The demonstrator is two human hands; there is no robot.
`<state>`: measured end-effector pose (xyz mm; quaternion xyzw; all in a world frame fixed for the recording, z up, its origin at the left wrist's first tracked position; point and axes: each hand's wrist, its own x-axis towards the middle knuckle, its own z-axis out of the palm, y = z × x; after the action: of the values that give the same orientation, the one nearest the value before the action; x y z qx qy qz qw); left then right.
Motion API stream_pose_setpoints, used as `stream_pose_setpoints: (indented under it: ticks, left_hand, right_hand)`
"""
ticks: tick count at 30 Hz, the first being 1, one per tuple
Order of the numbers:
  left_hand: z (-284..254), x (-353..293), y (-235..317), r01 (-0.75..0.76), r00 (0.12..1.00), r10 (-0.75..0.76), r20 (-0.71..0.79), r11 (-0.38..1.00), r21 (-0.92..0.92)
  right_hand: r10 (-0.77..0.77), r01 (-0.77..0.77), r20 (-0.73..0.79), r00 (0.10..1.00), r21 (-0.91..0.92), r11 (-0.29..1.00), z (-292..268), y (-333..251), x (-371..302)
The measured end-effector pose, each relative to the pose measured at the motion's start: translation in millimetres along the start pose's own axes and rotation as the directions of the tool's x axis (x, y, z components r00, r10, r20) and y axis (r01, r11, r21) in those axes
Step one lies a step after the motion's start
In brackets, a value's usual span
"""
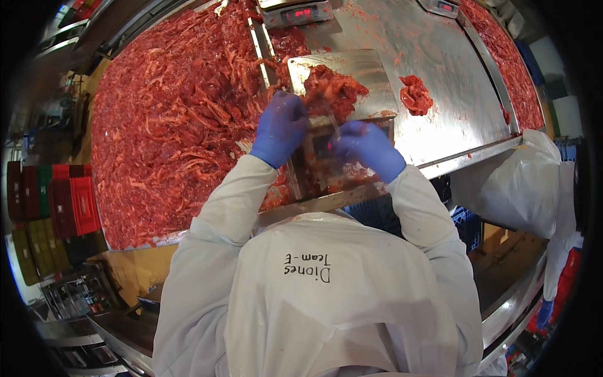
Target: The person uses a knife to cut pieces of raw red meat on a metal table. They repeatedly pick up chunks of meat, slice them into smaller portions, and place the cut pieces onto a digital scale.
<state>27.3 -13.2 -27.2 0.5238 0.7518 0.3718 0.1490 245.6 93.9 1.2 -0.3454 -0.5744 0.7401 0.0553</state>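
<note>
My left hand (279,129), in a blue glove, is closed at the left edge of a metal weighing scale (370,66), beside the big heap of meat. What its fingers grip, if anything, is hidden. On the scale's pan lies a pile of raw red meat (333,91), partly blurred. My right hand (370,149), gloved in blue too, is curled over the scale's near side, in front of its red display. From its fingers a thin, pale, blade-like strip (334,122) points up toward the meat; motion smears it.
A large mass of meat pieces (169,132) fills the left. One loose piece (416,95) lies on the steel table (458,69) to the right. Another scale (295,14) stands at the far side. Red crates (75,204) are stacked at left; a person's white apron (527,182) shows at right.
</note>
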Motion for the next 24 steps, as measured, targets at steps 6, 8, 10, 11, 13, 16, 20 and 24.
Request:
stream_pose_setpoints:
  ticks: [6, 8, 10, 11, 13, 16, 20, 24]
  left_hand:
    - [-17.3, -9.1, 5.8, 0.246, 0.969, -0.226, 0.098, 0.89, -0.384]
    - [-10.4, -15.5, 5.9, 0.341, 0.94, -0.294, 0.173, 0.793, -0.505]
    - [-10.1, -17.9, 10.6, 0.35, 0.936, -0.282, 0.209, 0.78, -0.519]
    - [-13.4, -21.9, 16.3, 0.324, 0.945, -0.252, 0.21, 0.819, -0.474]
    - [-17.9, -26.6, 18.8, 0.274, 0.95, -0.197, 0.242, 0.897, -0.346]
    - [-31.9, -35.9, -6.4, 0.303, 0.935, -0.233, 0.269, 0.918, -0.257]
    - [-73.4, -54.8, -116.1, 0.318, 0.948, -0.304, -0.093, 0.903, 0.288]
    - [-64.0, -88.5, -91.1, 0.188, 0.975, -0.215, 0.048, 0.925, 0.329]
  right_hand:
    - [0.044, -0.113, 0.276, 0.96, 0.241, 0.964, -29.7, 40.4, -18.1]
    - [0.046, -0.195, 0.359, 0.932, 0.392, 0.899, -11.5, 45.9, -3.6]
    - [0.086, -0.306, 0.391, 0.917, 0.547, 0.779, 2.9, 39.2, 22.0]
    - [0.087, -0.261, 0.354, 0.931, 0.483, 0.836, 6.7, 30.8, 31.0]
    - [0.077, -0.171, 0.277, 0.958, 0.335, 0.926, 8.7, 11.4, 42.5]
    - [0.033, -0.072, 0.099, 0.994, 0.42, 0.905, 5.0, 7.7, 28.5]
    - [-0.004, -0.105, 0.212, 0.977, 0.5, 0.859, -19.3, 33.7, -1.5]
    - [0.051, -0.166, 0.363, 0.931, 0.293, 0.942, -13.0, 57.7, -53.5]
